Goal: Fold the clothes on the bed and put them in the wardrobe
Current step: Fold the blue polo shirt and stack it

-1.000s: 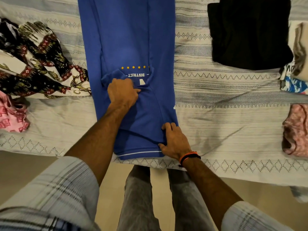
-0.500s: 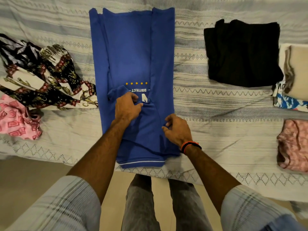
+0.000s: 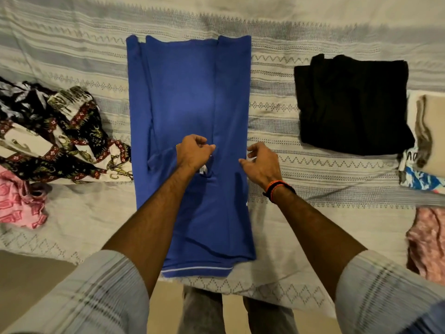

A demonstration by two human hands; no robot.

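Head view: a blue shirt (image 3: 187,112) is laid lengthwise on the bed (image 3: 301,169), its sides folded in and its white-striped hem at the near edge. The left hand (image 3: 192,153) is seen over the shirt's middle with fingers curled; whether cloth is pinched cannot be told. The right hand (image 3: 261,163) is held just above the shirt's right edge, fingers loosely bent, gripping nothing. A folded black garment (image 3: 351,104) is seen to the right, a patterned cloth (image 3: 55,136) to the left.
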